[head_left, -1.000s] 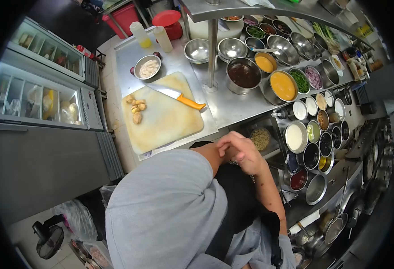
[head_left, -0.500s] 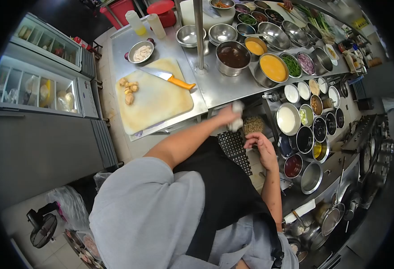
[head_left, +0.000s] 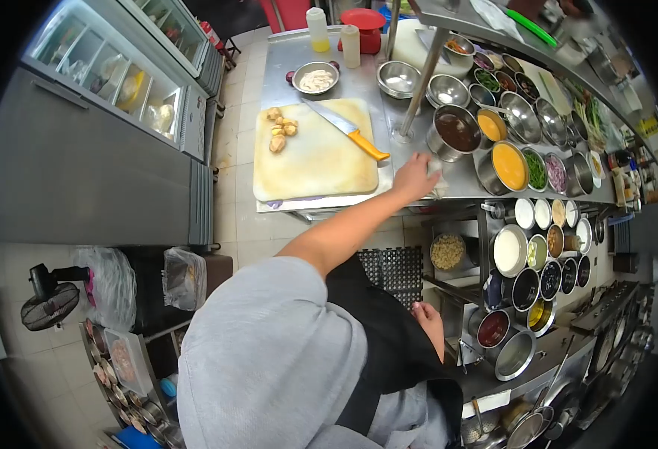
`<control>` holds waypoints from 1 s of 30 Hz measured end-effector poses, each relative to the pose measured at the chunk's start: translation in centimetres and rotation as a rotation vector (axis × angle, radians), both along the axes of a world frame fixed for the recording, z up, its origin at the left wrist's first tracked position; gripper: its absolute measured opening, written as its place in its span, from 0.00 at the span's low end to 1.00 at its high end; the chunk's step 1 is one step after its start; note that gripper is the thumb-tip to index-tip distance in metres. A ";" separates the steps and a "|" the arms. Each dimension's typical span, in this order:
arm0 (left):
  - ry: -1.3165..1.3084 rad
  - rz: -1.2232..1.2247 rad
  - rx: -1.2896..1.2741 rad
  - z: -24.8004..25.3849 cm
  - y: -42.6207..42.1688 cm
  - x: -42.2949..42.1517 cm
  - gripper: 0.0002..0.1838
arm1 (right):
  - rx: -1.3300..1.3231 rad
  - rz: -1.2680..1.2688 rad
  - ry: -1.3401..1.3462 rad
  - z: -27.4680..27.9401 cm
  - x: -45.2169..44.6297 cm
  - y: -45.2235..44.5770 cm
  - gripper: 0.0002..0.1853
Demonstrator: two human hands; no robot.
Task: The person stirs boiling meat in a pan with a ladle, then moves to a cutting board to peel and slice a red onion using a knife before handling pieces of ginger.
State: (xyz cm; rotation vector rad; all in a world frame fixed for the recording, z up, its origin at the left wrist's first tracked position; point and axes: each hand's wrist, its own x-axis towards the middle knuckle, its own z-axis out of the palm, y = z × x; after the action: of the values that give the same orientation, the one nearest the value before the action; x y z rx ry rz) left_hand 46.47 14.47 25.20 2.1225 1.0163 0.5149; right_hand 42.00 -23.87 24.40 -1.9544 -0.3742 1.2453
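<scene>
My left hand [head_left: 416, 178] is closed on a crumpled whitish cloth [head_left: 436, 176] at the front edge of the steel counter, below the pot of dark brown sauce [head_left: 456, 131]. My right hand [head_left: 429, 323] hangs low by the black apron [head_left: 389, 318], its fingers loosely bent and nothing visible in them. Left of the cloth lies a cutting board [head_left: 314, 168] with several knobs of ginger [head_left: 277, 142]. A knife with a yellow handle [head_left: 368, 145] rests across the board's right side, its blade pointing up and left.
A metal bowl of pale pieces [head_left: 317, 78] and two squeeze bottles [head_left: 350, 46] stand behind the board. Pots of orange liquid [head_left: 510, 166] line the counter to the right. Lower right are several containers, including white liquid [head_left: 510, 251]. A steel post [head_left: 422, 82] rises from the counter.
My left hand has moved with the cloth from in front of the counter up onto its edge. My right hand has dropped lower beside the apron. The camera view has shifted.
</scene>
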 end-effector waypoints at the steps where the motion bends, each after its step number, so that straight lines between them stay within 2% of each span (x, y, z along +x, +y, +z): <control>1: -0.125 0.018 -0.024 0.4 1.7 -1.7 0.27 | -0.044 0.066 -0.069 0.2 0.1 0.4 0.20; 2: -0.250 0.033 -0.048 0.7 3.5 -3.6 0.21 | -0.046 0.069 -0.075 0.1 0.2 0.9 0.20; 4: -0.470 0.124 0.067 -0.4 10.4 -6.5 0.12 | -0.110 0.044 -0.033 -0.6 0.6 1.9 0.21; 5: -0.499 0.214 0.034 -0.5 14.4 -8.1 0.09 | -0.125 0.026 -0.056 -1.6 1.0 2.3 0.22; 7: -0.422 0.332 0.338 -1.5 23.7 -11.4 0.10 | -0.152 0.017 -0.126 -2.7 2.1 4.1 0.21; 8: -0.268 0.402 0.366 -2.2 28.4 -12.8 0.12 | -0.169 0.022 -0.178 -1.8 2.2 6.1 0.20; 9: -0.146 0.467 0.291 -3.0 32.6 -14.2 0.16 | -0.171 0.013 -0.211 -1.0 2.3 8.2 0.20; 10: -0.013 0.480 0.225 -2.2 35.4 -15.9 0.19 | -0.159 0.007 -0.246 -1.7 2.6 9.7 0.20; 11: 0.176 0.511 0.215 -3.6 39.5 -17.0 0.21 | -0.158 0.003 -0.269 -1.0 2.3 12.2 0.20; 13: 0.366 0.492 0.088 -4.2 44.7 -19.2 0.26 | -0.169 -0.016 -0.292 0.1 1.4 17.2 0.20; 16: 0.529 0.271 0.069 -6.5 50.6 -21.2 0.42 | -0.064 0.071 -0.412 0.9 0.2 24.4 0.20; 17: 0.527 0.263 0.061 -7.8 52.5 -21.3 0.42 | -0.016 0.136 -0.481 1.9 -0.5 27.0 0.20; 18: 0.512 0.107 0.119 -9.3 54.4 -21.4 0.45 | 0.031 0.200 -0.545 3.0 -1.3 29.5 0.19; 19: 0.493 -0.051 0.179 -10.3 55.7 -21.4 0.47 | 0.022 0.194 -0.541 4.1 -2.0 31.8 0.19; 22: 0.401 -0.153 0.113 -9.1 56.2 -21.2 0.44 | -0.054 0.269 -0.537 5.7 -3.2 38.0 0.19; 23: 0.401 -0.161 0.110 -8.3 56.1 -21.3 0.44 | 0.049 0.278 -0.566 5.1 -3.4 39.5 0.19; 24: 0.356 -0.129 0.098 -7.8 56.0 -21.5 0.39 | 0.153 0.287 -0.593 4.6 -3.4 40.8 0.18; 25: 0.313 -0.095 0.083 -7.3 55.6 -21.8 0.35 | 0.146 0.282 -0.588 4.0 -3.2 42.2 0.18; 27: 0.269 -0.017 0.100 -8.4 55.5 -23.3 0.33 | 0.236 0.420 -0.861 2.7 -2.8 45.0 0.17; 29: 0.222 0.168 0.125 -8.3 55.0 -25.2 0.28 | 0.225 0.422 -0.961 1.3 -2.4 47.7 0.20; 30: 0.231 0.167 0.123 -7.8 54.2 -26.3 0.28 | 0.188 0.429 -1.061 0.1 -2.1 48.8 0.21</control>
State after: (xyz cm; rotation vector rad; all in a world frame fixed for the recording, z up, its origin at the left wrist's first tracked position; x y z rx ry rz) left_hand 20.14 68.65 17.42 2.2561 1.3304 0.4280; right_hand 39.89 24.88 24.53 -2.2780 -1.4277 0.2483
